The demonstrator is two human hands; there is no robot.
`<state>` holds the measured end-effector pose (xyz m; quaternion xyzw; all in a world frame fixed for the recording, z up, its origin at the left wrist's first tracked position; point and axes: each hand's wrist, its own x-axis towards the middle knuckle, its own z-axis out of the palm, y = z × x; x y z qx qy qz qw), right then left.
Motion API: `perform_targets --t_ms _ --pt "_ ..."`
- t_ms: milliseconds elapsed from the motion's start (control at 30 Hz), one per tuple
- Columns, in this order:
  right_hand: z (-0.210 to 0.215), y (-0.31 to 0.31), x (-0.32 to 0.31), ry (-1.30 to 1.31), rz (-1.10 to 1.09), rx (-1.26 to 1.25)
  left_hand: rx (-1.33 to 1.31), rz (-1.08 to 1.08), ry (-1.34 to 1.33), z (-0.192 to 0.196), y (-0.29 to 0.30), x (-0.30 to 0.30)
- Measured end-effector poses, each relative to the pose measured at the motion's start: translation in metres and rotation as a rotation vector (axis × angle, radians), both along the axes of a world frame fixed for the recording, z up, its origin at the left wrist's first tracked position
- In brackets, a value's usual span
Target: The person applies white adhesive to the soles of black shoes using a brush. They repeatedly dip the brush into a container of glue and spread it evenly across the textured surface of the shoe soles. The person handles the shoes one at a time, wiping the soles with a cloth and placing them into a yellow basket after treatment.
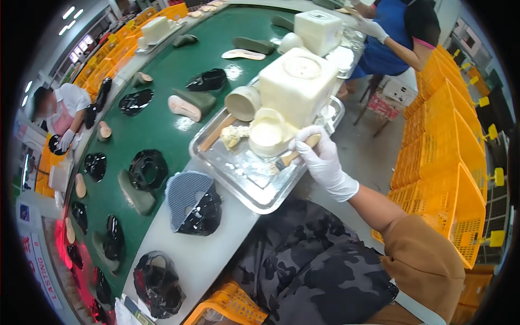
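Note:
My right hand [323, 161], in a white glove, is closed around the wooden handle of a small brush [288, 159]. The bristles point down over a metal tray [254, 203] smeared with white paste. Just left of the hand, a round white cup [266, 136] of pale glue stands on the tray. Behind it is a large white square container [298, 82]. A shoe upper [193, 204] of grey mesh and glossy black lies on the white ledge left of the tray. My left hand is out of sight.
A green conveyor belt [162, 122] carries black uppers, lasts and insoles. Another black upper [157, 283] lies near the front. Yellow crates [449, 162] are stacked on the right. One person in blue [398, 38] works at the top, another [62, 111] at the left.

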<state>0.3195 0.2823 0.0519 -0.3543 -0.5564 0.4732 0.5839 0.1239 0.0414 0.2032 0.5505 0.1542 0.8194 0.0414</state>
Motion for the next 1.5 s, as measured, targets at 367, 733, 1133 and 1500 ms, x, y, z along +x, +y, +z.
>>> perform_targets --t_ms 367,733,1133,1500 --pt "0.012 -0.011 -0.015 0.019 0.053 0.051 0.09 0.15 0.195 -0.003 -0.024 -0.027" --pt "0.022 -0.013 -0.028 -0.052 0.017 0.105 -0.036 0.497 0.005 -0.014 -0.045 -0.05" --pt "0.001 -0.011 -0.026 -0.121 -0.005 0.214 -1.539 1.078 0.803 -0.078 -0.027 -0.203" --pt "0.013 0.004 -0.026 -0.032 -0.092 0.243 -1.936 1.041 1.486 -0.07 0.021 -0.206"
